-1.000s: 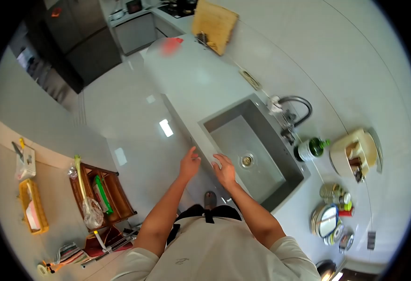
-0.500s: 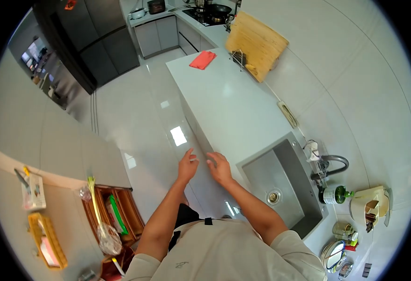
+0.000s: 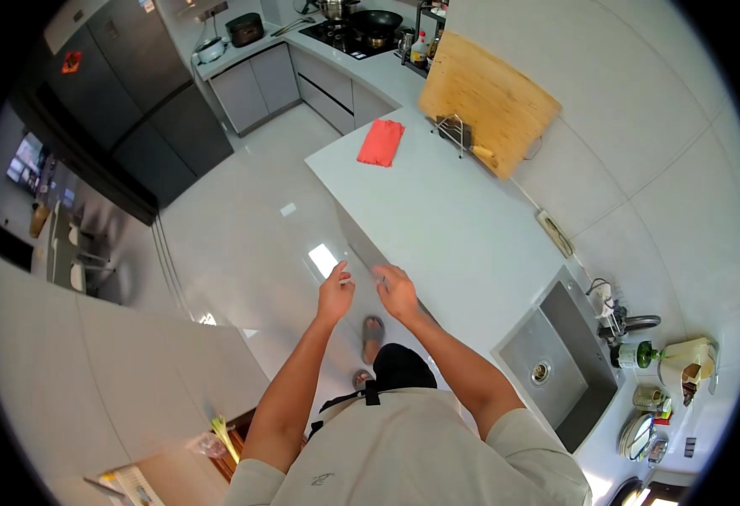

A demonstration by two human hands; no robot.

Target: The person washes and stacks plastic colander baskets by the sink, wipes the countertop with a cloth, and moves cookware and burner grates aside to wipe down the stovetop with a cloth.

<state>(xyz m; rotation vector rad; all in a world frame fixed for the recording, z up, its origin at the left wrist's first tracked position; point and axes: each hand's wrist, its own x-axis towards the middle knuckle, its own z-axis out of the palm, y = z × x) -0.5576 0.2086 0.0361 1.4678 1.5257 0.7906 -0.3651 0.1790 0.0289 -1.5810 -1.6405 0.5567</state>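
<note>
My left hand (image 3: 336, 293) hangs in the air over the floor, its fingers apart and nothing in it. Close beside it, my right hand (image 3: 396, 292) is also empty with its fingers loosely spread, near the front edge of the white counter (image 3: 446, 228). The two hands do not touch. A red cloth (image 3: 381, 142) lies on the counter ahead of them. To the right of my right hand is the grey sink (image 3: 555, 358).
A wooden cutting board (image 3: 488, 97) leans on the wall beside a wire rack (image 3: 452, 131). Farther off are a stove (image 3: 357, 38) and dark fridge (image 3: 134, 93). Right of the sink stand a faucet (image 3: 640, 322), green bottle (image 3: 635, 354) and stacked dishes (image 3: 637, 436).
The view has moved forward along the counter and turned. The red cloth and cutting board appear nearer, while the sink has shifted right and the left-side racks have slid down. Both hands stay raised and empty.
</note>
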